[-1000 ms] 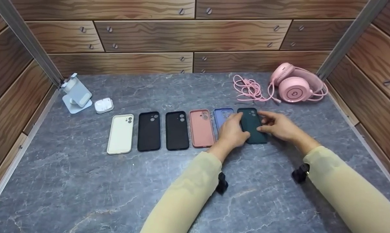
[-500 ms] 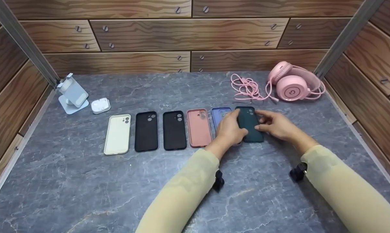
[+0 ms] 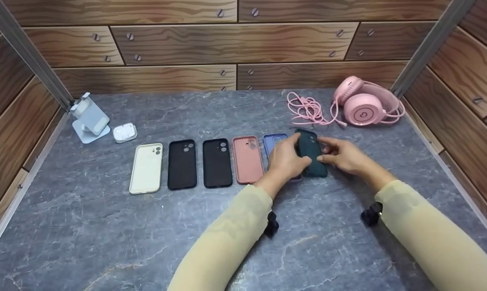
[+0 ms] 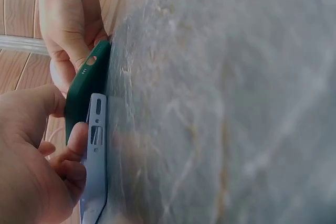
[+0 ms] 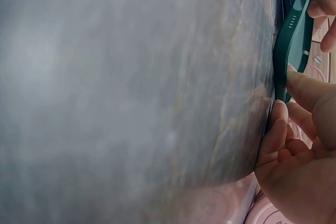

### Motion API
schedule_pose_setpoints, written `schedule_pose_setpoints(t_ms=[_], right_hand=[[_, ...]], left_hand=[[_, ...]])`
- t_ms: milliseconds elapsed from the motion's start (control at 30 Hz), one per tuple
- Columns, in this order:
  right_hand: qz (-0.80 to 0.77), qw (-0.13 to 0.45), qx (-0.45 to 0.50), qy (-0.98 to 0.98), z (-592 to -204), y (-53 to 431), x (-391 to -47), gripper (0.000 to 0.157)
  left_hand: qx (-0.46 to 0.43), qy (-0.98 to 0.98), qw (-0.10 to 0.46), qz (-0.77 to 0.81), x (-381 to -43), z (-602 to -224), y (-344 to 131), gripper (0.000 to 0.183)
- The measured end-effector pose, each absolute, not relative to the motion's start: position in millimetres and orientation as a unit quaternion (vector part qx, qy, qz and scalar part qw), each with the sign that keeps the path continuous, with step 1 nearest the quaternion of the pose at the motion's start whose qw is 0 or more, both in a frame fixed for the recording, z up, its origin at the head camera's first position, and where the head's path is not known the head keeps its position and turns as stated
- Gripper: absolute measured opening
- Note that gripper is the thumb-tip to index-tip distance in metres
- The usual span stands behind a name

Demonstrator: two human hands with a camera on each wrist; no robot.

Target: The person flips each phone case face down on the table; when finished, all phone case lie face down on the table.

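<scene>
A dark green phone case (image 3: 310,155) is tilted, its left edge raised above the table and its right edge low. My left hand (image 3: 285,159) holds the raised left edge, its thumb on the case's inner face. At the opposite edge, my right hand (image 3: 348,157) pinches with thumb and fingers, as the right wrist view shows at the green case (image 5: 286,45). Beneath the left hand lies a blue phone case (image 4: 97,145), partly hidden in the head view.
To the left, in a row, lie a pink case (image 3: 248,159), two black cases (image 3: 218,163) and a cream case (image 3: 146,169). Behind them are a pale blue stand (image 3: 90,117), a white earphone box (image 3: 125,132) and a pink headset (image 3: 364,107) with its coiled cable (image 3: 308,109).
The green case, flat before, has its left edge lifted and is now tilted between both hands. The head view has shifted slightly; the other cases have stayed in place.
</scene>
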State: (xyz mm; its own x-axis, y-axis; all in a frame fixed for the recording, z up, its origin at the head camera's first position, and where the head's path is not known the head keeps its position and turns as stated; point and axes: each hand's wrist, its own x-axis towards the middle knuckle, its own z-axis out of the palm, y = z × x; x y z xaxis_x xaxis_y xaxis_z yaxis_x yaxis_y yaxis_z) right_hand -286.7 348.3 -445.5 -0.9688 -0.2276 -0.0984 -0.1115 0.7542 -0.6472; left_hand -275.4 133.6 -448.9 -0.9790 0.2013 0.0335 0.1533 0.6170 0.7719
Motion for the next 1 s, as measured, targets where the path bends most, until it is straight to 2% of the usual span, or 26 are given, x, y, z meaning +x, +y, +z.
schedule_pose_setpoints(t_ms=[200, 400, 667, 1000], right_hand=[[-0.344, 0.073, -0.099, 0.931, -446.3, 348.5, -286.9, 0.063], [-0.353, 0.077, -0.088, 0.928, -447.7, 348.7, -288.8, 0.063], [-0.364, 0.08, -0.087, 0.924, -448.0, 349.0, -288.2, 0.062], [-0.39, 0.063, -0.086, 0.915, -446.8, 347.8, -285.7, 0.059]], left_hand=[[0.114, 0.86, 0.008, 0.498, -276.5, -449.6, 134.5, 0.068], [0.074, 0.782, 0.048, 0.616, -278.0, -451.2, 133.3, 0.065], [0.019, 0.683, 0.097, 0.723, -274.2, -455.1, 134.9, 0.069], [0.005, 0.658, 0.103, 0.746, -270.2, -455.0, 137.8, 0.067]])
